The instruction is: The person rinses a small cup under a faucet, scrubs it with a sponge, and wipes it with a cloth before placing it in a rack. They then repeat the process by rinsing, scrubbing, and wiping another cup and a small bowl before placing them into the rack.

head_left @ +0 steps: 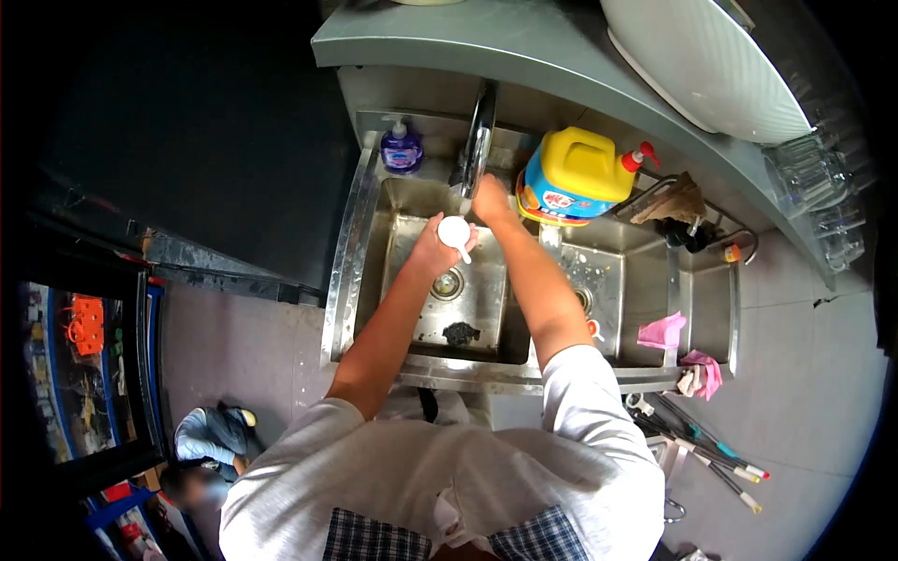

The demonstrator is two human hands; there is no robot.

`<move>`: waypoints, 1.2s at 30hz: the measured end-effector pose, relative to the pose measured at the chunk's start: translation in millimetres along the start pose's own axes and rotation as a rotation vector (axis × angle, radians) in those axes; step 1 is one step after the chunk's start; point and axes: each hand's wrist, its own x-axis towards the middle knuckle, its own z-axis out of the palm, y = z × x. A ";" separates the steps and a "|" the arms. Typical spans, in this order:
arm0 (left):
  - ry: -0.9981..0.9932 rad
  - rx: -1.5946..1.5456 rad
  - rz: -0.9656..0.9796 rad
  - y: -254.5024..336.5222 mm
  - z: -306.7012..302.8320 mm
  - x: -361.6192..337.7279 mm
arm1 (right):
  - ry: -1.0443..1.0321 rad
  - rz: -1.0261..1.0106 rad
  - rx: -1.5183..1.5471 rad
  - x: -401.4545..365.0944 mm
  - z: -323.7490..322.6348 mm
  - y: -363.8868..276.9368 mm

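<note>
The white cup (454, 231) was held in the curled left hand (431, 251); near the faucet (479, 142), the right hand's (491, 200) grip could not be told. By a slippery hold, the cup could be dropped into the sink (487, 313) below.

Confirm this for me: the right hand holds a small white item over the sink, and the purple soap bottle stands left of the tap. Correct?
Not quite: in the head view, the left hand holds the small white item over the sink. The purple soap bottle does stand left of the tap.
</note>
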 end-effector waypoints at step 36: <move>0.255 0.657 0.151 -5.0 -21.4 -23.5 | -0.375 0.271 -0.072 1.7 70.5 -5.5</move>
